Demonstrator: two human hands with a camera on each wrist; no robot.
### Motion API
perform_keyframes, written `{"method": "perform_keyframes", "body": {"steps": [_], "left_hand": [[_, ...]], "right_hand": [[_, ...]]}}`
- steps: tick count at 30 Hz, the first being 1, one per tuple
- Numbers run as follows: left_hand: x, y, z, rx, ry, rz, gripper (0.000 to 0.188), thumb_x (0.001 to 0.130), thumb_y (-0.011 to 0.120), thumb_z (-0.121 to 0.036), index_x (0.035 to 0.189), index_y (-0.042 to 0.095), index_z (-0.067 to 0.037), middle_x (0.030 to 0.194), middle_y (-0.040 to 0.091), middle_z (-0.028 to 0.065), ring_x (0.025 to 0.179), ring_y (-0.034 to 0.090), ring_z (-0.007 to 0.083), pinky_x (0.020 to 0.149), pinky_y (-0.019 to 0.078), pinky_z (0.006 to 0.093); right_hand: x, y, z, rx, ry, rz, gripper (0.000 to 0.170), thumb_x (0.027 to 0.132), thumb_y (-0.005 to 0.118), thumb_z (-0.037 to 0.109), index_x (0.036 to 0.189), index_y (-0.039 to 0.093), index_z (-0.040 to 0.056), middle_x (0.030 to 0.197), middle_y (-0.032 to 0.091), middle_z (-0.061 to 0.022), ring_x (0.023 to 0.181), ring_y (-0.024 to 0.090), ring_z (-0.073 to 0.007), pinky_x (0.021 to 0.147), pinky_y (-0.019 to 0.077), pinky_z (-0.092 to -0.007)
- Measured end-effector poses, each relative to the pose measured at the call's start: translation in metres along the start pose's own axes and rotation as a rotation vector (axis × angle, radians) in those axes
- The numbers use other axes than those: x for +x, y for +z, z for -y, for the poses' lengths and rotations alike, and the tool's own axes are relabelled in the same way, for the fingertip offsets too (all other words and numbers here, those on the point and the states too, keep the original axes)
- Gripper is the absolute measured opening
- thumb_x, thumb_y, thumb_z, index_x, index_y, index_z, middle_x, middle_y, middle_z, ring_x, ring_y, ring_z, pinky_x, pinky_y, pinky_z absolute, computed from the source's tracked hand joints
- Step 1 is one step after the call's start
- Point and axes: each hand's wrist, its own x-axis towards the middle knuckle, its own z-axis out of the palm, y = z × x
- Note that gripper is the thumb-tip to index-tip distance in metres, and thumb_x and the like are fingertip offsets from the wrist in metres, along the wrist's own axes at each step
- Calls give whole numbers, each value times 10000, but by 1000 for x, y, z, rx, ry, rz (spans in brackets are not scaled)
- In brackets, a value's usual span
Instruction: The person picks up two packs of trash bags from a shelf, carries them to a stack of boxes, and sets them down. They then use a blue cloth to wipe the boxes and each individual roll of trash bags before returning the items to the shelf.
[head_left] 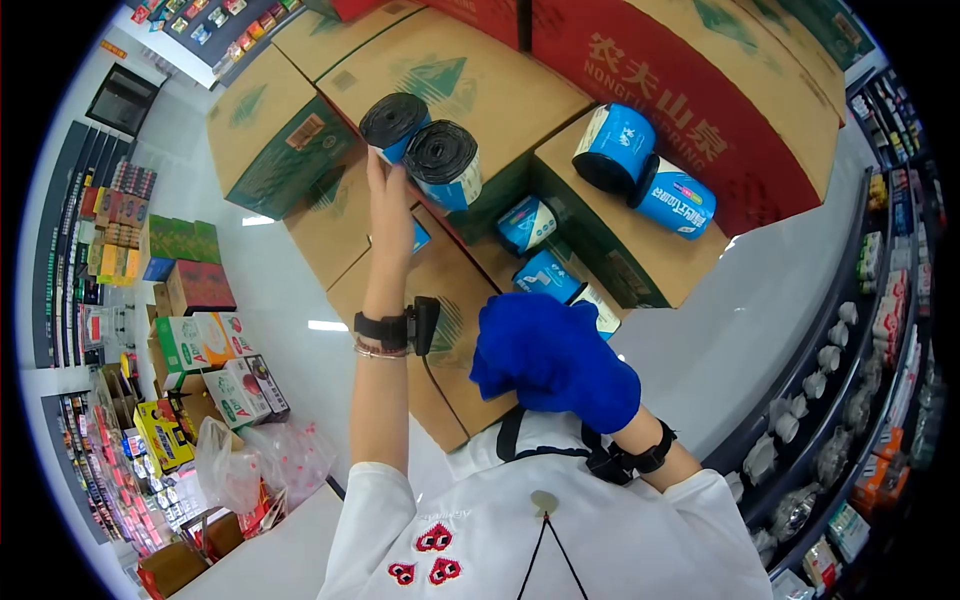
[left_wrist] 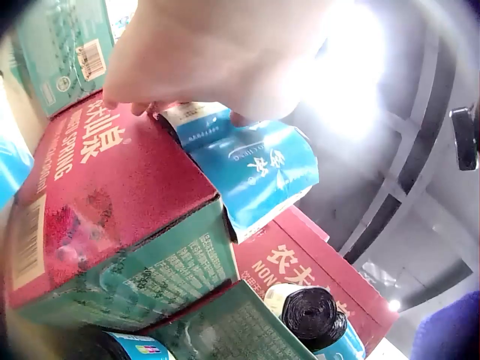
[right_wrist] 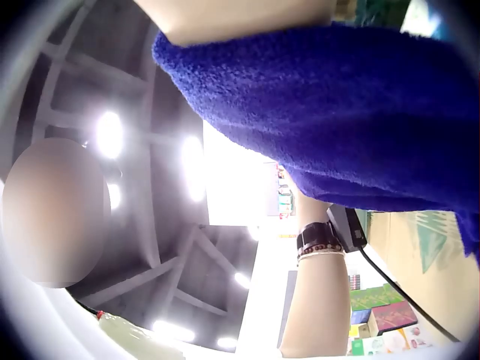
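Two rolls of black bags in blue-and-white wrappers, a rear roll (head_left: 394,122) and a front roll (head_left: 441,156), stand side by side on a carton. My left hand (head_left: 388,190) holds the rear one from its near side. In the left wrist view, the fingers of my left hand (left_wrist: 210,60) curl at the end of a blue-wrapped roll (left_wrist: 259,169) above a red carton side. A blue cloth (head_left: 550,360) covers my right hand and hides its fingers; the cloth (right_wrist: 322,120) also fills the upper right wrist view.
Two more rolls (head_left: 615,145) lie on the right-hand carton (head_left: 660,255), and several others (head_left: 527,222) sit in the lower gap beside it. Tall red cartons (head_left: 690,90) stand behind. Shelves (head_left: 880,330) run along the right; boxes and plastic bags (head_left: 230,465) are at left.
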Motion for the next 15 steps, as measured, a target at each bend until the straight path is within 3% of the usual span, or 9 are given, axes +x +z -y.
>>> {"method": "perform_keyframes", "body": {"steps": [3, 6, 8, 9, 10, 12, 13, 14, 15], "left_hand": [[-2, -21, 7, 61, -16, 0, 602, 948, 630, -220, 1462, 422, 14, 1424, 517, 166, 1304, 508, 249, 1082, 399, 362], [-4, -51, 41, 264, -125, 5, 637, 931, 627, -239, 1476, 418, 17, 1453, 511, 184, 1329, 502, 266, 1087, 398, 368], [-12, -66, 62, 306, -356, 125, 660, 920, 625, -252, 1486, 416, 18, 1473, 507, 196, 1347, 497, 277, 1090, 396, 373], [-16, -66, 64, 177, -589, 162, 725, 829, 735, -303, 1435, 476, -1, 1417, 551, 185, 1287, 548, 303, 1044, 437, 391], [-23, -65, 67, 175, -590, 157, 725, 829, 735, -303, 1435, 476, -1, 1417, 551, 185, 1287, 548, 303, 1044, 437, 391], [-40, -63, 68, 962, -133, 216, 693, 806, 794, -294, 1391, 528, -35, 1224, 650, 166, 1063, 651, 235, 895, 509, 325], [-43, -63, 67, 984, -133, 177, 787, 732, 867, -356, 1355, 538, -7, 1185, 660, 170, 1022, 664, 225, 879, 521, 298], [-46, -65, 66, 983, -134, 174, 787, 732, 867, -356, 1355, 538, -7, 1185, 660, 170, 1022, 664, 225, 879, 521, 298], [-50, -68, 57, 798, -241, 193, 749, 769, 848, -363, 1343, 539, 7, 1195, 657, 156, 1032, 663, 219, 878, 524, 299]], "right_hand": [[3, 1, -6, 95, 24, 20, 726, 733, 715, -131, 1407, 505, 36, 1201, 675, -110, 1119, 647, -246, 1053, 466, -402], [1, 1, -25, 334, 71, 57, 726, 807, 706, -97, 1459, 419, 41, 1208, 661, -127, 1103, 658, -248, 1025, 494, -397], [3, 4, -21, 686, 248, 4, 636, 885, 679, -31, 1456, 410, 49, 1194, 653, -134, 1095, 658, -253, 1007, 503, -406], [4, 6, -22, 685, 250, 8, 636, 885, 679, -31, 1456, 410, 49, 1194, 653, -134, 1095, 658, -253, 1007, 503, -406], [5, 8, -25, 686, 263, -11, 594, 910, 664, -5, 1447, 418, 49, 1172, 654, -138, 1077, 662, -255, 987, 512, -404], [6, 14, -24, 684, 278, -21, 553, 934, 650, 22, 1438, 425, 49, 1150, 656, -143, 1060, 667, -256, 967, 521, -402], [6, 18, -21, 623, 248, -52, 493, 951, 584, -10, 1426, 462, 43, 1129, 670, -123, 1008, 679, -238, 921, 538, -364], [6, 20, -18, 563, 218, -85, 453, 968, 518, -42, 1413, 499, 38, 1107, 684, -103, 956, 691, -220, 875, 555, -325], [6, 20, -17, 507, 211, -89, 454, 968, 511, -40, 1414, 497, 45, 1089, 686, -101, 939, 693, -218, 863, 556, -321]]}}
